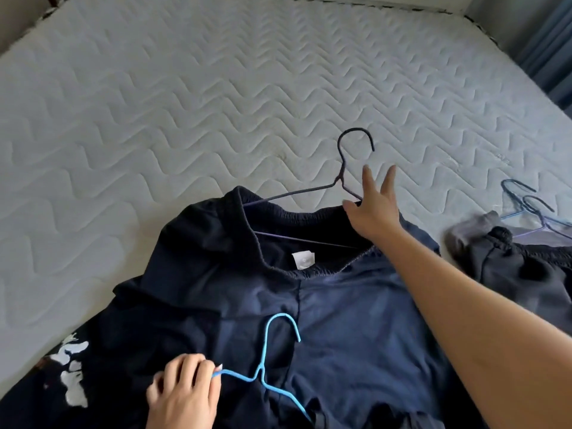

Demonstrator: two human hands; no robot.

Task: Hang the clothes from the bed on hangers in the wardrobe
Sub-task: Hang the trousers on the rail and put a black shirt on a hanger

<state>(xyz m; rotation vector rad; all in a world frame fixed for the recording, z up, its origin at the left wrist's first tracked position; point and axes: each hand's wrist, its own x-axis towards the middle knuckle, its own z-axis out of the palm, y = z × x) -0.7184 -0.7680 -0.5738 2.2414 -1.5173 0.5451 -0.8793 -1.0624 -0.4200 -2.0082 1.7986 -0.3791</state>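
Left grip: fingers curled, pinching one arm of the light blue hanger.
Right grip: fingers spread, touching the dark hanger at the waistband.
Navy garment: near edge of the bed, dark hanger half inside.
Risk: the elastic waistband may slip off the hanger's shoulder on lifting.

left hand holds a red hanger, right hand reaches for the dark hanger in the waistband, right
Not quite: the head view shows the left hand holding a light blue hanger, not red. The right hand does reach for the dark hanger in the waistband.
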